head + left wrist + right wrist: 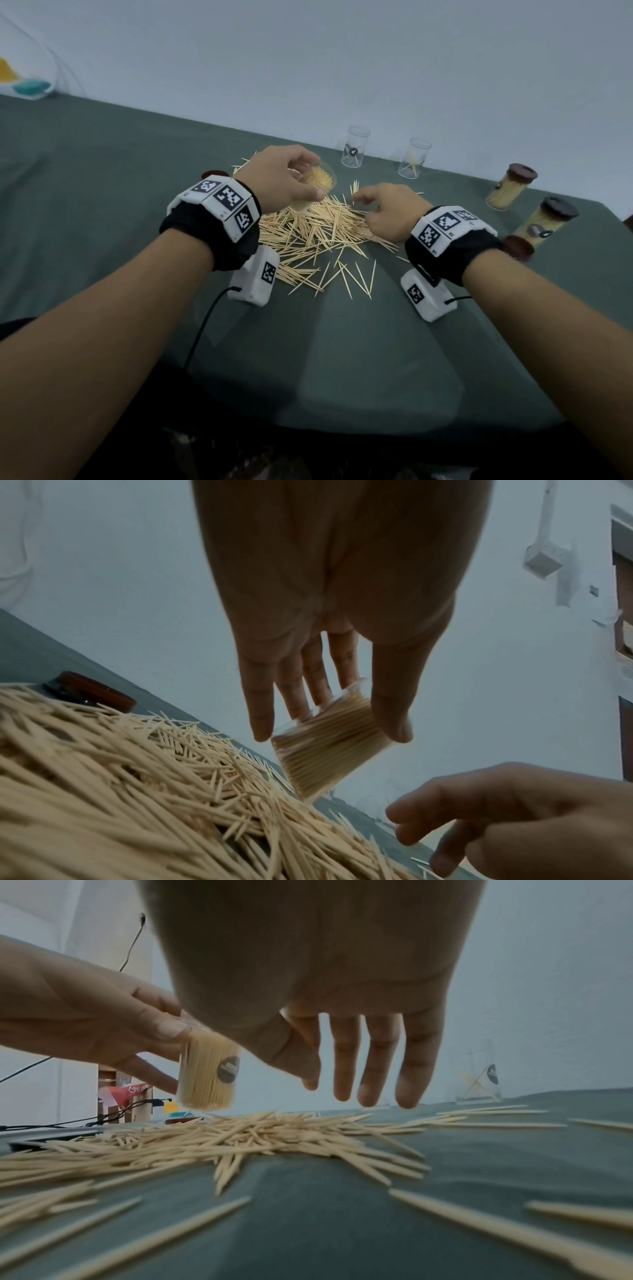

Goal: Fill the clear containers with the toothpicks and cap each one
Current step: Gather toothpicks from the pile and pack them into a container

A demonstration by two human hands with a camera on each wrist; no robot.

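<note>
My left hand [310, 178] grips a clear container [323, 181] packed with toothpicks and without a cap, holding it tilted just above the toothpick pile [315, 236]. In the left wrist view my left hand [329, 723] has thumb and fingers around the container [325, 756]. My right hand [366, 205] hovers over the pile's right side and holds nothing. Its fingers [371, 1069] hang loose in the right wrist view, beside the container [209, 1074]. One brown cap [214, 174] lies left of the pile, another [519, 247] by my right wrist.
Two clear containers [354, 147] [414, 159] stand at the back edge, holding only a few picks. Two filled, capped containers [510, 186] [544, 219] sit at the right. Loose toothpicks are scattered over the green cloth [342, 342] toward me.
</note>
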